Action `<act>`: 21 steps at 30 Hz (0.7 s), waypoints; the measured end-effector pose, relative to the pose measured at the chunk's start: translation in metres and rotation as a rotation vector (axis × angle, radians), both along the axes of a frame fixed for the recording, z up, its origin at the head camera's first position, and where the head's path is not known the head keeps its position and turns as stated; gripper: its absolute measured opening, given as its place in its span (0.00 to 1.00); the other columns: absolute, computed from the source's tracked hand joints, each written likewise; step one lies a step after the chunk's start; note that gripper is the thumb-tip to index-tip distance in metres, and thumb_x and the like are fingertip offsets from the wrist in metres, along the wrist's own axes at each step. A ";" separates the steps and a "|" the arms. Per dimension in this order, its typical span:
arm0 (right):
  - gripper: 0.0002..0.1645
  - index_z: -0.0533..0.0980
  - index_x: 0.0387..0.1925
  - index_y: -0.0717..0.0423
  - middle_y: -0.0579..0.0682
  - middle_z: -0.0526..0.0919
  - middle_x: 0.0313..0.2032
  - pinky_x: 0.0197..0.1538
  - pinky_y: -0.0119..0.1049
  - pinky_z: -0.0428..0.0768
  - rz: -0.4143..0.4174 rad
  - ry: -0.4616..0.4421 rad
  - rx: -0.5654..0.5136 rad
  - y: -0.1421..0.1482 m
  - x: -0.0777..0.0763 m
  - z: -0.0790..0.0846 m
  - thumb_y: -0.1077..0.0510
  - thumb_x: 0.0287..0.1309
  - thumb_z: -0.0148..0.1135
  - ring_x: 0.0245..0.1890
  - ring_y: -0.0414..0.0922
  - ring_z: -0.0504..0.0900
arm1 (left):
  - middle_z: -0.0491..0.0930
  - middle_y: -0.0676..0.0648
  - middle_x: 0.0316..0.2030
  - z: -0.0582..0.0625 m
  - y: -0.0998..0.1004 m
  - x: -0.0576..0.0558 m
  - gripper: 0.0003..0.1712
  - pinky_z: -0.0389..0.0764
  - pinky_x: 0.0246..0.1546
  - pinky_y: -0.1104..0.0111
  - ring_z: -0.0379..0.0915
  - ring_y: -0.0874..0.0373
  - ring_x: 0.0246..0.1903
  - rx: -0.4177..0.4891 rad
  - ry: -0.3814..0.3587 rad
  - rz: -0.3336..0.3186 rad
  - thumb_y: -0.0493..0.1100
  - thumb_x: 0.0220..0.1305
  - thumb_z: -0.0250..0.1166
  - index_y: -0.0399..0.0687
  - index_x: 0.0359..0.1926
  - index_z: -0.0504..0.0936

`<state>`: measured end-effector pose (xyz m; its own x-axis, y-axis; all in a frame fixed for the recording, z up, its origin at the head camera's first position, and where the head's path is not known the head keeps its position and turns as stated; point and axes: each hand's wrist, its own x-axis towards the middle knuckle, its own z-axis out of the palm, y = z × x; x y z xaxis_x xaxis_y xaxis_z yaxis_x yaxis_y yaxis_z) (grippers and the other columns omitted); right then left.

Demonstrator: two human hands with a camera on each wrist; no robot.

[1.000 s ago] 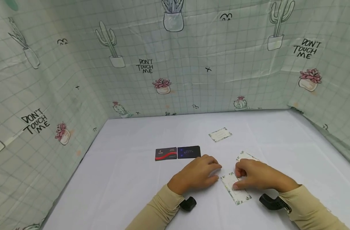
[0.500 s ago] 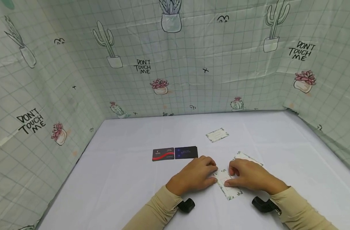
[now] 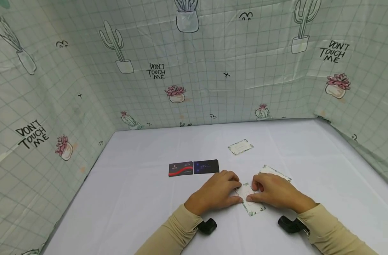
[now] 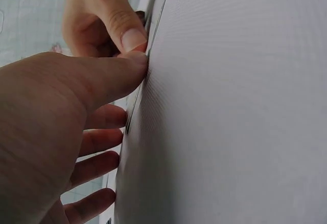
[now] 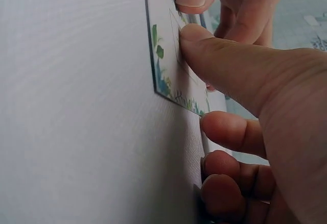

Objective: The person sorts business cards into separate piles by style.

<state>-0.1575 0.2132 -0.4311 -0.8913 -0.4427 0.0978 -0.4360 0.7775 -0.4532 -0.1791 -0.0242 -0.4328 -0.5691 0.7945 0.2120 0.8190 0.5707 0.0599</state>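
Observation:
A white card with a leafy printed border (image 3: 254, 209) lies flat between both hands. My right hand (image 3: 277, 191) has its thumb on the card's face, while its index finger touches one corner in the right wrist view; the other fingers curl at the tabletop. At the card's left side, my left hand (image 3: 214, 193) rests with its thumb and loosely bent fingers touching the edge. Seen edge-on in the left wrist view, the card (image 4: 134, 109) is thin, and the thumbs almost meet over it. Whether more than one card lies there, I cannot tell.
Another leafy-bordered card (image 3: 278, 172) lies behind the right hand, partly covered. Farther back is a similar card (image 3: 240, 147). A dark card with a red stripe (image 3: 180, 169) and a dark blue card (image 3: 206, 166) sit side by side. Patterned cloth (image 3: 200, 99) walls the white table.
My right hand has slid the card to the left until its edge met the left hand. My left hand has stayed nearly in place.

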 end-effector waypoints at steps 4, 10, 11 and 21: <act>0.24 0.72 0.27 0.42 0.36 0.68 0.24 0.29 0.32 0.66 -0.004 -0.001 -0.002 -0.001 0.001 0.001 0.32 0.49 0.73 0.25 0.33 0.66 | 0.78 0.54 0.52 0.000 0.003 0.002 0.24 0.72 0.51 0.71 0.73 0.61 0.51 0.027 -0.037 0.047 0.60 0.61 0.70 0.53 0.53 0.86; 0.25 0.72 0.27 0.42 0.37 0.68 0.25 0.29 0.32 0.66 -0.005 0.005 -0.011 -0.002 0.002 0.000 0.31 0.49 0.73 0.25 0.33 0.66 | 0.78 0.55 0.51 0.001 0.008 0.006 0.23 0.73 0.52 0.68 0.73 0.61 0.50 0.054 -0.109 0.134 0.58 0.58 0.73 0.55 0.51 0.86; 0.25 0.72 0.27 0.42 0.36 0.68 0.25 0.29 0.32 0.66 -0.009 0.004 -0.008 -0.002 0.001 0.000 0.32 0.49 0.73 0.25 0.33 0.66 | 0.78 0.54 0.50 0.002 0.008 0.007 0.23 0.72 0.52 0.68 0.73 0.61 0.49 0.054 -0.117 0.146 0.58 0.58 0.74 0.54 0.51 0.86; 0.23 0.72 0.27 0.43 0.36 0.68 0.23 0.29 0.31 0.66 -0.011 -0.004 -0.054 -0.003 0.000 -0.001 0.36 0.51 0.74 0.24 0.33 0.66 | 0.75 0.55 0.40 0.002 0.010 0.008 0.25 0.71 0.47 0.74 0.67 0.62 0.42 0.141 -0.257 0.173 0.52 0.57 0.76 0.48 0.52 0.80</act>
<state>-0.1570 0.2102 -0.4321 -0.8965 -0.4272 0.1174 -0.4256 0.7565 -0.4965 -0.1708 -0.0146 -0.4312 -0.7422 0.6542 0.1452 0.6584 0.6715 0.3401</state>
